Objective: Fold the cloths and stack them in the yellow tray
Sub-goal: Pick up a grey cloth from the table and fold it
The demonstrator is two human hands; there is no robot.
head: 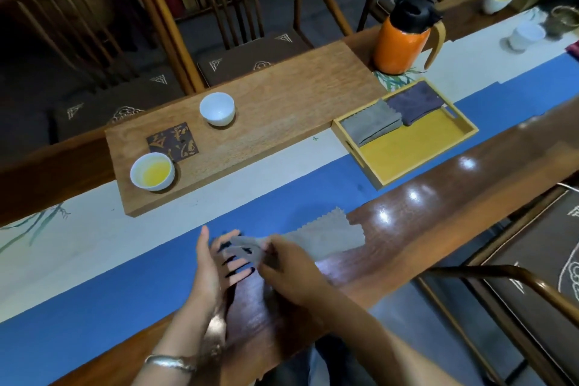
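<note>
A grey cloth (326, 236) with zigzag edges lies flat across the blue runner and the wooden table edge in front of me. My right hand (288, 269) pinches its left end and lifts it off the table. My left hand (216, 260) is beside that lifted end with fingers spread, touching or just under the cloth. The yellow tray (407, 150) stands farther right on the runner. Inside it, along the far side, lie a folded grey cloth (369, 125) and a folded dark purple cloth (416, 103), side by side.
A wooden tea board (282, 110) holds an empty white cup (217, 109), a cup of yellow tea (152, 171) and a dark square coaster (172, 141). An orange thermos (404, 37) stands behind the tray. More cups sit at the far right. Wooden chairs surround the table.
</note>
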